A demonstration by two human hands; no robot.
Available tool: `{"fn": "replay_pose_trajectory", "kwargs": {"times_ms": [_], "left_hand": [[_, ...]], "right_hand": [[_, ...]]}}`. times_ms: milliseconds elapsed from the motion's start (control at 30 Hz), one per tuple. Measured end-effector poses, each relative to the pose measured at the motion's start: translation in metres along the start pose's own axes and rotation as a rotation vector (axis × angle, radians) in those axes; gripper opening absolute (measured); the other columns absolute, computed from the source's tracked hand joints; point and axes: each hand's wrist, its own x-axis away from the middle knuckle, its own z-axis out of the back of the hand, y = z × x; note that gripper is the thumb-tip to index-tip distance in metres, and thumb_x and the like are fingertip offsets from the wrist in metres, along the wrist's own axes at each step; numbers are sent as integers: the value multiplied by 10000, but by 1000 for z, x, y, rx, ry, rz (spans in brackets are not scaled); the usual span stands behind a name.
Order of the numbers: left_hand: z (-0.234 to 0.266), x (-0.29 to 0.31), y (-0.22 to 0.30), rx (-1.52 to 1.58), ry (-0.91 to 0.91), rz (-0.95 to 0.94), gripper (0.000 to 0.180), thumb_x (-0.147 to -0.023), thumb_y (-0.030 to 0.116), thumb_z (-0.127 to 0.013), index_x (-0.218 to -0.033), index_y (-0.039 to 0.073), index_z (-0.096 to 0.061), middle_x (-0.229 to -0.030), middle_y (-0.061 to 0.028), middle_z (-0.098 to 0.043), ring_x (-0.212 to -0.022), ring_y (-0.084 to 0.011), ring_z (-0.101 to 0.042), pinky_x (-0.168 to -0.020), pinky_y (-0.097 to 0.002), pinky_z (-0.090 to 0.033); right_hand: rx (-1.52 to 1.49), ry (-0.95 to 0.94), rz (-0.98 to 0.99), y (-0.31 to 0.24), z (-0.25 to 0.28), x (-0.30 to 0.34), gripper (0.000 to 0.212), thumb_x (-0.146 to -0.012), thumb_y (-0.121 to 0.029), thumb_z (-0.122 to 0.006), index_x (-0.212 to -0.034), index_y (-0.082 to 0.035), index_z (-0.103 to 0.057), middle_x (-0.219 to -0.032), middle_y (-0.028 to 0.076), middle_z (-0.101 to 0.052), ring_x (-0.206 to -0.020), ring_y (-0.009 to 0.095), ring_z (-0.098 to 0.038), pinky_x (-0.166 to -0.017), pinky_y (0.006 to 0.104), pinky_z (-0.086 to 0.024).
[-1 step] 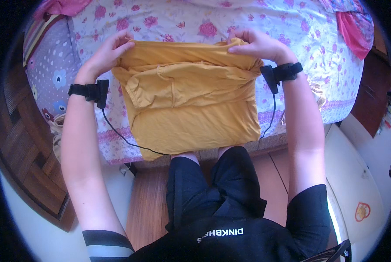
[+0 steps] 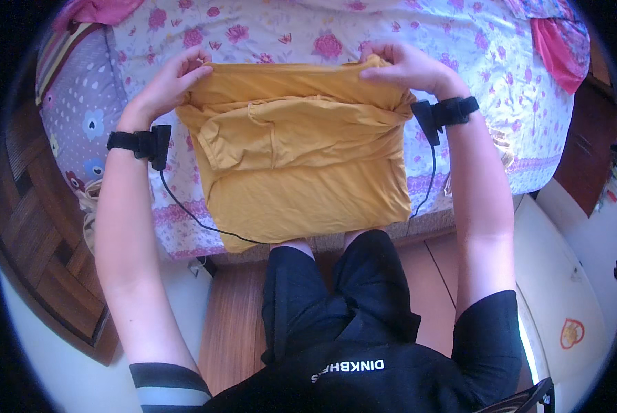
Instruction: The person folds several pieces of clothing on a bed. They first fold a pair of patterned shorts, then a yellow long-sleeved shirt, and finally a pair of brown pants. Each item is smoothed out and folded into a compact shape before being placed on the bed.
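Observation:
A mustard-yellow shirt [image 2: 301, 193] lies partly folded on the bed's near edge, with a creased layer across its middle. Its far edge is drawn into a straight band between my two hands. At the far left corner, my left hand [image 2: 181, 77] pinches the cloth between thumb and fingers. My right hand [image 2: 401, 69] grips the far right corner, where the fabric bunches beneath the thumb. The shirt's near edge hangs by my knees.
A floral sheet [image 2: 326, 45] covers the bed. A purple patterned pillow [image 2: 91, 103] lies at the left and pink cloth [image 2: 560, 51] at the far right. Black wrist straps [image 2: 456, 111] trail thin cables beside the shirt. A brown wooden panel [image 2: 54, 227] stands at the left.
The shirt's far edge by my right hand sits slightly higher and tauter. My left hand stays in the same place.

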Motion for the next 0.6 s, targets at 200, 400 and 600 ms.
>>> {"fn": "replay_pose_trajectory", "kwargs": {"times_ms": [200,400,600], "left_hand": [[11,-8,10,-272,-123,25,175,-1038,151,-575,-1144,15,-607,-1039,42,-609,-997,-69,-537,-910,-248,-446],[12,-11,16,-468,-77,-50,231,-1050,181,-541,-1173,-7,-597,-1032,-22,-624,-1021,-128,-551,-952,-288,-449],[1,-9,22,-489,6,-46,255,-1040,228,-569,-1138,-7,-592,-1002,-42,-619,-986,-130,-540,-919,-292,-453]], "right_hand": [[95,185,-183,0,14,-7,302,-985,-348,-683,-961,-47,-668,-777,-75,-545,-710,41,-484,-650,232,-425],[271,223,-114,-2,18,-15,317,-982,-343,-687,-900,-40,-646,-729,-70,-529,-654,60,-467,-563,251,-397],[447,413,-296,-27,14,-21,239,-853,-241,-781,-850,-26,-676,-717,30,-638,-677,89,-574,-577,296,-471]]}}
